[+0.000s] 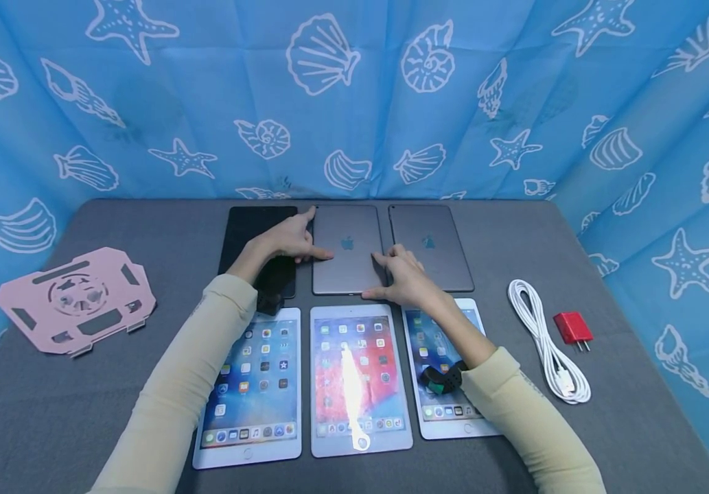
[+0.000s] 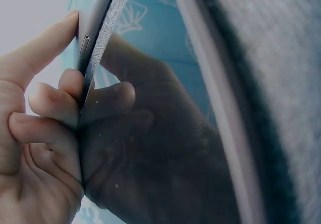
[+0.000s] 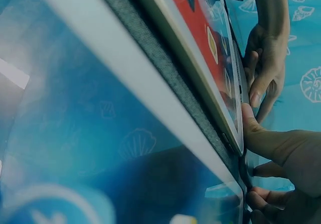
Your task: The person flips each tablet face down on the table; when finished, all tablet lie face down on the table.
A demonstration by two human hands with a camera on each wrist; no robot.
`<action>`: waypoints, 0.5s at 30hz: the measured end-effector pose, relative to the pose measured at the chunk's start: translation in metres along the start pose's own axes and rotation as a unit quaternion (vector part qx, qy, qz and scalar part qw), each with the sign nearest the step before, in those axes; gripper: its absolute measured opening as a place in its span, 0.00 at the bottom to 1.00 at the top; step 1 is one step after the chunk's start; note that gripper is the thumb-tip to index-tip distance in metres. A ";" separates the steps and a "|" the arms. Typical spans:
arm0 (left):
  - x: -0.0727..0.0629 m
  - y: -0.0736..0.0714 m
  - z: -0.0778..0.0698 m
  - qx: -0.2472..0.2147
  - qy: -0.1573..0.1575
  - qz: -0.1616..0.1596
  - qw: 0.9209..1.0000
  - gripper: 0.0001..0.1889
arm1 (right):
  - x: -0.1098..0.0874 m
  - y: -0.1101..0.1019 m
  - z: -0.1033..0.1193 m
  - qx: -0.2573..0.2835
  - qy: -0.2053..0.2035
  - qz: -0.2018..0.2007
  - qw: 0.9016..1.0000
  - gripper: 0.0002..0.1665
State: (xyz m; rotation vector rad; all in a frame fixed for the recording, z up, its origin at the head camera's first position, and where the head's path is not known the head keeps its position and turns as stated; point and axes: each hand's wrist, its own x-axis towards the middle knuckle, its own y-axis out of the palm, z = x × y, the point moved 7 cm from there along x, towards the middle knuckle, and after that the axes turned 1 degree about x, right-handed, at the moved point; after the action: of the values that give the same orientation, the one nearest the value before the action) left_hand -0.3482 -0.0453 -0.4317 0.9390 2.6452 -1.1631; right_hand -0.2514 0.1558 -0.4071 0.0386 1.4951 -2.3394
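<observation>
A grey tablet (image 1: 354, 223) with an apple logo lies back side up in the middle of the far row. At its left side is my left hand (image 1: 289, 237), index finger reaching to the upper left corner and thumb lying on the back; the other fingers are bent. My right hand (image 1: 405, 278) spans the lower right corner, thumb along the near edge and index finger at the right side. A second grey tablet (image 1: 434, 237), also back up, lies to the right. The black-screened tablet (image 1: 237, 254) to the left is partly hidden by my left hand and forearm.
Nearer me lie three lit white-framed tablets: the left one (image 1: 268, 405), the middle one (image 1: 354, 384) and the right one (image 1: 453, 418), under my right forearm. A pink vented plate (image 1: 107, 274) lies far left. A coiled white cable (image 1: 542, 336) and red plug adapter (image 1: 572, 328) lie right.
</observation>
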 end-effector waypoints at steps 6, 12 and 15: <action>-0.002 0.000 -0.001 -0.007 -0.006 0.002 1.000 0.66 | 0.001 0.000 -0.001 0.001 -0.001 0.000 1.000 0.56; -0.002 0.000 -0.001 -0.015 -0.016 0.001 1.000 0.66 | 0.001 0.000 -0.002 0.006 0.003 -0.003 1.000 0.56; -0.002 0.000 -0.001 -0.016 -0.017 -0.003 1.000 0.66 | 0.001 0.000 -0.002 0.010 0.005 -0.003 1.000 0.56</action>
State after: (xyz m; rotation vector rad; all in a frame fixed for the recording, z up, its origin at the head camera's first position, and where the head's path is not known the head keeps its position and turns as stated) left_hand -0.3462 -0.0460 -0.4304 0.8988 2.6326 -1.1242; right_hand -0.2524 0.1576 -0.4083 0.0523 1.4775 -2.3623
